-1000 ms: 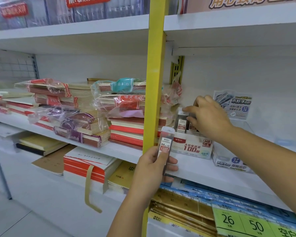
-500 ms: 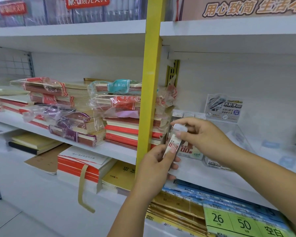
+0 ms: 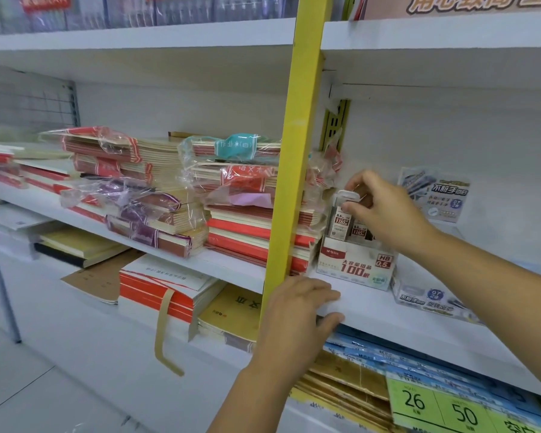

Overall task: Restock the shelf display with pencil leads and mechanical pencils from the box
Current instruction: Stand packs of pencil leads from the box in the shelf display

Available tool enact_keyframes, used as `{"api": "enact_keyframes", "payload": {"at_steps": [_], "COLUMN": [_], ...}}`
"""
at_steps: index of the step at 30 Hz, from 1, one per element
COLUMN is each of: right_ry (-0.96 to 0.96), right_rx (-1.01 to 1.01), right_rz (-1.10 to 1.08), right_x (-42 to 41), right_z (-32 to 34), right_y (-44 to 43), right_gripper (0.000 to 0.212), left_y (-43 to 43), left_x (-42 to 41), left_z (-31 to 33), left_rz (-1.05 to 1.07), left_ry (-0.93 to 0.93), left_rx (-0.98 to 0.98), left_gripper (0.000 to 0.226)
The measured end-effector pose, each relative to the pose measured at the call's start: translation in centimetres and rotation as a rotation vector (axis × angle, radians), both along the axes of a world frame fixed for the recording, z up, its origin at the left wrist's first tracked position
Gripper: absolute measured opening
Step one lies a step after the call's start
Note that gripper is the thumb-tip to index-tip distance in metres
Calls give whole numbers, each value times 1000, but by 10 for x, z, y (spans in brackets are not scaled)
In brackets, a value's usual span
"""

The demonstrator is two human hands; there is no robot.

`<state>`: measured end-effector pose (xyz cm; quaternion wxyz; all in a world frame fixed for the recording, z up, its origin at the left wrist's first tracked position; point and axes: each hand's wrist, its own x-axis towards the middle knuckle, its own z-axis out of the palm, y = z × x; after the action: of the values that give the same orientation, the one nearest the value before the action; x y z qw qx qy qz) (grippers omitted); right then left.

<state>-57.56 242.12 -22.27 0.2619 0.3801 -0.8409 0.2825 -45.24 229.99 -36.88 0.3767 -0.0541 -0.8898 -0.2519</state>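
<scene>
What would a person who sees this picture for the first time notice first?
The yellow upright splits the view down the middle. Right of it, the right hand pinches a white-capped lead case at the display box, while the left hand grips the shelf edge. Left of it lie plastic-wrapped notebook stacks.

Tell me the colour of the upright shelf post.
Yellow: the tall upright metal shelf post shows best in the head view.

head-worn view, close, facing shelf [image 3: 372,307]
</scene>
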Motion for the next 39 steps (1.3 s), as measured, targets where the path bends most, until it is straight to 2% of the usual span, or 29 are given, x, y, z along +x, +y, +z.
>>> {"api": "enact_keyframes", "payload": {"at_steps": [3, 7, 11, 13, 16, 18, 19, 22, 24, 26, 29, 32, 34, 36, 39], "right_ry": [78, 271, 260, 237, 191, 86, 13, -228, -438, -734, -1092, -1382, -1535, -1603, -1598], "right_rx": [107, 258, 307, 222, -32, -186, -240, -279, -212, -61, 195, 228, 155, 58, -34], "right_rz": [-70, -231, -270, -221, -84, 73, 140, 136, -24, -187, -325, -364, -376, -360, -310], "right_x": [-13, -23, -14, 5, 52, 92, 111, 143, 146, 147, 158, 181, 190, 196, 200], "right_z": [-4, -6, -6, -5, -15, -38, -56, -134, -198, -267, -364, -425, -451, -467, -479], "right_y": [-2, 0, 9, 19, 48, 76, 92, 142, 174, 202, 232, 244, 248, 249, 243], "right_gripper": [18, 27, 38, 41, 31, 23, 21, 20, 20, 23, 42, 61, 69, 71, 73], "left_y": [0, 0, 1, 5, 19, 33, 41, 58, 68, 83, 113, 137, 147, 154, 162], "left_x": [0, -1, 0, 4, 19, 34, 41, 55, 60, 66, 71, 67, 64, 64, 60], "left_z": [-1, -2, -1, -1, -7, -17, -25, -65, -100, -143, -214, -274, -308, -331, -355], "left_rz": [1, -4, -28, -12, 29, -6, -56, -216, -262, -316, -365, -314, -271, -238, -129], "left_ry": [30, 41, 15, 10, 118, 157, 91, -341, -630, -869, -1097, -1263, -1355, -1401, -1377], "left_rx": [8, 18, 23, 30, 32, 5, -4, 20, -16, -4, 163, 340, 383, 445, 475], "left_gripper": [35, 34, 33, 33, 26, 23, 25, 33, 35, 36, 40, 50, 57, 61, 67]}}
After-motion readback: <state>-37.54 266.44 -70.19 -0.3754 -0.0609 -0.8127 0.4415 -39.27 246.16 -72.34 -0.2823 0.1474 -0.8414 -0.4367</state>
